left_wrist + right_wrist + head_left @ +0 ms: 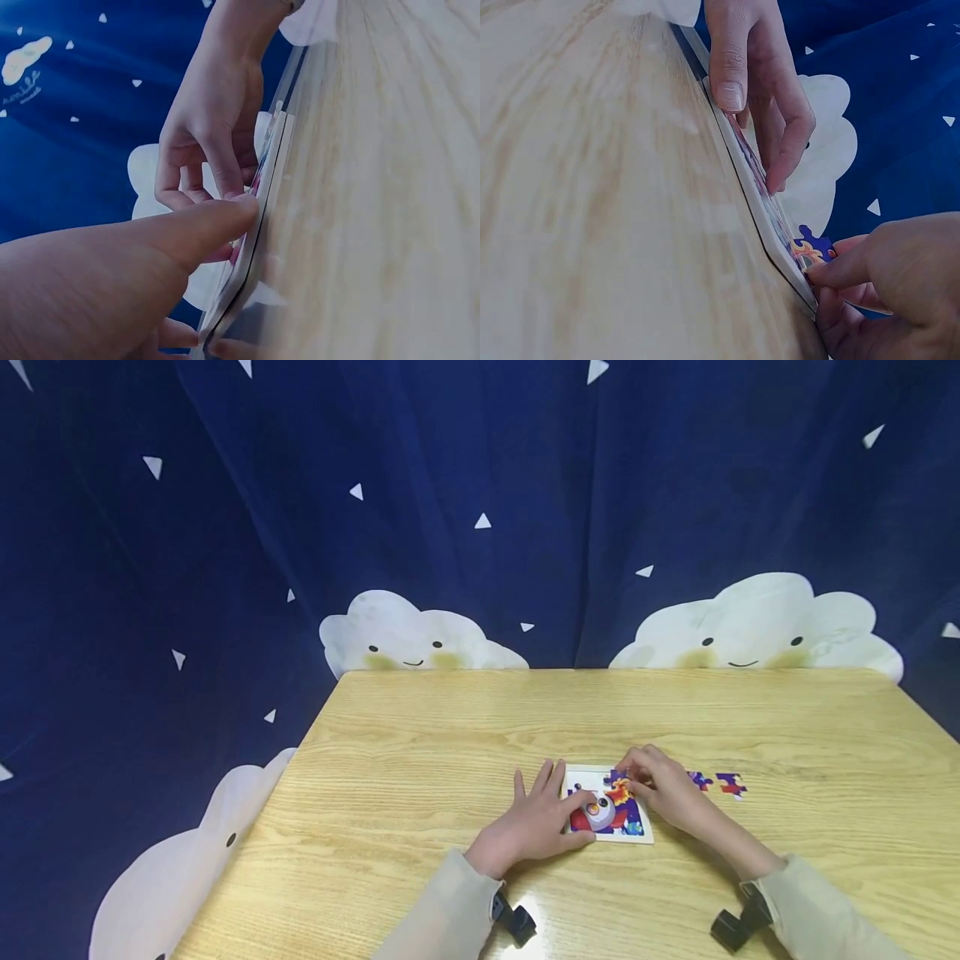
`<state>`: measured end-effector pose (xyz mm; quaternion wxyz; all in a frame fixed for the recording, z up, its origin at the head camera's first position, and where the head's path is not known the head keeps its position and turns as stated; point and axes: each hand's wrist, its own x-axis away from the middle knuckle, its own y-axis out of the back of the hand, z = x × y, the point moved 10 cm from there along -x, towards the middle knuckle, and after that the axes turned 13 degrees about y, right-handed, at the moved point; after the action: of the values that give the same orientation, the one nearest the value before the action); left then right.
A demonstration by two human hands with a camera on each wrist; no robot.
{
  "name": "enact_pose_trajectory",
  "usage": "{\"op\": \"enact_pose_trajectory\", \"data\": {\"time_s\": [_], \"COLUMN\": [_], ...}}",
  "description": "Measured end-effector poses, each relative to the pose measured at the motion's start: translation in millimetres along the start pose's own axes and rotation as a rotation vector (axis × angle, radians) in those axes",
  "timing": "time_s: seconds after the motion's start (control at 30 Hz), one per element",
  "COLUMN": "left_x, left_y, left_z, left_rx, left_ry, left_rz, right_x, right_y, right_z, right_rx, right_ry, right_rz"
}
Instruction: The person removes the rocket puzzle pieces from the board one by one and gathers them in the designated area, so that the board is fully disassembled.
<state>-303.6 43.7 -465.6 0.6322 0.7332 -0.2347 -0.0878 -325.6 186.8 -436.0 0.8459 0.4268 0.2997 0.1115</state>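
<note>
A jigsaw puzzle board [632, 838] with a white rim lies on the table, partly filled with a picture of a rounded grey-white figure on purple. My left hand [531, 828] rests over its left side, fingers spread, with the thumb and index finger touching the picture. In the right wrist view, my right hand [900, 277] pinches a purple puzzle piece [810, 246] with orange flames, tilted up at the board's edge. From the head, that right hand [670, 789] is over the board's upper right corner. Its fingertips hide part of the piece.
Loose puzzle pieces [731, 785] lie on the wooden table [420, 735] just right of the right hand. A dark blue curtain [420, 468] with white triangles and clouds hangs behind the table. Each wrist wears a small black camera [517, 922].
</note>
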Motion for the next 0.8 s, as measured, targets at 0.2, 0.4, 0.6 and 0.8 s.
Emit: {"op": "enact_pose_trajectory", "data": {"time_s": [0.2,0.4,0.6,0.8], "left_x": [4.2,7.5,6.8,5.5], "left_y": [1.3,-2.4,-7.5,-11.1], "left_z": [-4.2,-9.7,-14.1,-17.4], "left_rx": [-0.069,-0.122,-0.107,-0.116], "left_ry": [-0.005,-0.008,0.004,0.010], "left_rz": [-0.017,0.020,0.036,0.027], "right_x": [0.5,0.3,0.7,1.0], "right_y": [-2.1,-1.6,-2.0,-1.7], "right_z": [0.4,2.6,1.6,1.2], "right_rx": [0.005,0.014,0.009,0.008], "right_ry": [0.012,0.035,0.027,0.028], "right_rz": [-0.004,-0.019,-0.009,-0.008]}}
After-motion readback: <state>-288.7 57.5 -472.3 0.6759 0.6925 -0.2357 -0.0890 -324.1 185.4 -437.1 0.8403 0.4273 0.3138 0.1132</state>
